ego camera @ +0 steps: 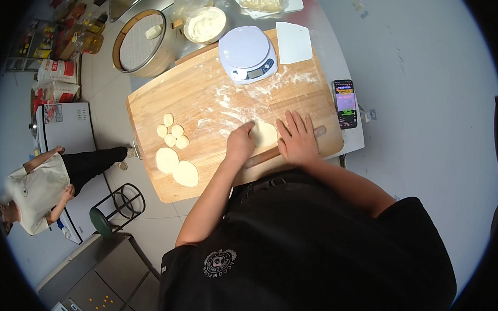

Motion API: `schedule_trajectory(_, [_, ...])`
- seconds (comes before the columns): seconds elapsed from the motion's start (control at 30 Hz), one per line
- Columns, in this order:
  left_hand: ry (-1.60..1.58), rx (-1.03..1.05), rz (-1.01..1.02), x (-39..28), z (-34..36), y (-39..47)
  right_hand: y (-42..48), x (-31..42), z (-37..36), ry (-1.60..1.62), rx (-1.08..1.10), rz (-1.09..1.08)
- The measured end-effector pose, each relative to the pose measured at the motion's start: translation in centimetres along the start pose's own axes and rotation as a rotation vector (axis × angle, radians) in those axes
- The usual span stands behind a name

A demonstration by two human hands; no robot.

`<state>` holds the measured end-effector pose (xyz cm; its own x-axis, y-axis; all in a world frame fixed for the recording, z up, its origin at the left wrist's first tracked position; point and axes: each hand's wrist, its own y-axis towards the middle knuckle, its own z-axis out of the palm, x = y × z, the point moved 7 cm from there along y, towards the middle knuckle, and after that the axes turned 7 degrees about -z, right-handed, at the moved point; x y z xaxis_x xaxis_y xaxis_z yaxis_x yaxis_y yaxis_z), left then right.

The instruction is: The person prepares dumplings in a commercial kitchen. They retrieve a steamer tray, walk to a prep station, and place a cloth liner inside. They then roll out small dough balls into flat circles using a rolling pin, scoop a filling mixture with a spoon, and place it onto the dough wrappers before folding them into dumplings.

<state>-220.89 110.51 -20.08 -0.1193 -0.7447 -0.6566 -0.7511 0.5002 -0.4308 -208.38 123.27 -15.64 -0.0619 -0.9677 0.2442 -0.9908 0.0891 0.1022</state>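
A thin dough round (266,134) lies on the wooden board (207,157) between my two hands. Its left edge is pinched between the thumb and fingers of my left hand (241,143). My right hand (297,138) is flat with its fingers spread, its palm over a wooden rolling pin (266,155). The pin lies slantwise along the board's near side, and its middle is hidden under that hand. Farther left on the board are several small dough balls (177,130) in a cluster. Just below them, two flattened dough rounds (186,173) touch at their edges.
A kitchen scale (246,49) and a white scraper (294,43) sit at the board's far side. Beyond are a flour bowl (206,26) and a lined steamer basket (140,43). A lit phone (345,104) lies right. Another person (46,189) stands left near a stool (102,220).
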Motion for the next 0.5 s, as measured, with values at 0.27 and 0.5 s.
schedule_trajectory(0.27, [0.239, 0.008, 0.047, -4.1, -0.5, 1.1, 9.3, -2.6, 0.3, -0.066, -0.127, 0.088])
schedule_trajectory(0.5, [0.075, -0.108, -0.03, -1.7, -1.4, 1.2, -1.1, 0.3, 0.0, -0.015, -0.005, 0.005])
